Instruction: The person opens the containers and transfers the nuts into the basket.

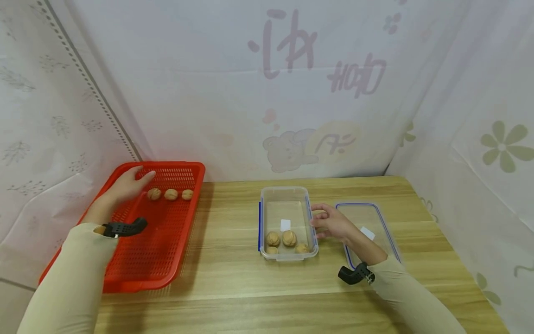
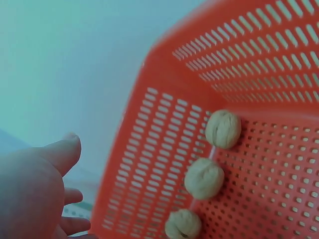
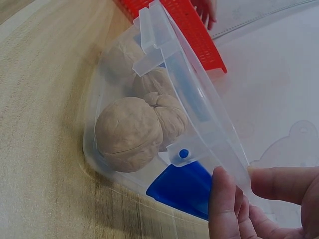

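Observation:
My left hand hovers over the far left part of a red plastic basket, fingers spread and holding nothing. Three walnuts lie in a row along the basket's far wall, just right of that hand. In the left wrist view the thumb points up beside the basket wall. My right hand grips the right rim of a clear plastic box, thumb and fingers on either side of the wall. Inside the box, several walnuts sit at the near end, by a small white label.
The box's clear lid, with a blue seal, lies right of the box, partly beneath my right forearm. Everything stands on a wood-grain table. Printed white cloth hangs behind and along both sides.

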`<state>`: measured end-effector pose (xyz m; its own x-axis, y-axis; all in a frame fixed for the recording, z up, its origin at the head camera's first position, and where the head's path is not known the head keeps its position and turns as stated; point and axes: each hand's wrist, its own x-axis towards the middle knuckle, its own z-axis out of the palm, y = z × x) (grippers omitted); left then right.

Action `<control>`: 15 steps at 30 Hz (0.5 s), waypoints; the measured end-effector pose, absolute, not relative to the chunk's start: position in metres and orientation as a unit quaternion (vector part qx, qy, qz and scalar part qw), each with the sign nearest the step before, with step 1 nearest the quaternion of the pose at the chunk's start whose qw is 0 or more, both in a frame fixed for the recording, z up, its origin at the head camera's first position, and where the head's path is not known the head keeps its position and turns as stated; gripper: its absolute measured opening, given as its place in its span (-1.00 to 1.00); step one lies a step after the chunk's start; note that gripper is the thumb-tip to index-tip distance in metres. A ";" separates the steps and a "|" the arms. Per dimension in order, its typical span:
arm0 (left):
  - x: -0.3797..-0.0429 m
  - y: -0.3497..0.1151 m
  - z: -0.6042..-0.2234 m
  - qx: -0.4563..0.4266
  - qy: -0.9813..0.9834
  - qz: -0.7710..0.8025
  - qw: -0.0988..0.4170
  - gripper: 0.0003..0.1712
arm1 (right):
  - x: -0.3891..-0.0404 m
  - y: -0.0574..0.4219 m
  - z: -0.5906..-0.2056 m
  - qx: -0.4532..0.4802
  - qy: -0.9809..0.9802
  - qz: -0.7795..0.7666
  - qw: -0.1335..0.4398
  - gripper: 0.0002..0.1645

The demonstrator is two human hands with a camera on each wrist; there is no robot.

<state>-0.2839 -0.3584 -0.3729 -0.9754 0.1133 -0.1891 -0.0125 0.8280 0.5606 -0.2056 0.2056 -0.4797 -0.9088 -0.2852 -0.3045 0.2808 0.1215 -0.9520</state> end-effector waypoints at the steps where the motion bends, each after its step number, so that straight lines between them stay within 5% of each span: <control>1: -0.284 -0.357 -0.372 0.033 0.952 0.287 0.104 0.03 | -0.206 0.206 -0.480 -0.002 0.718 -0.663 0.213 -0.37; 15: -0.279 -0.310 -0.346 0.100 0.960 0.250 0.076 -0.05 | -0.205 0.205 -0.478 -0.007 0.716 -0.665 0.215 -0.35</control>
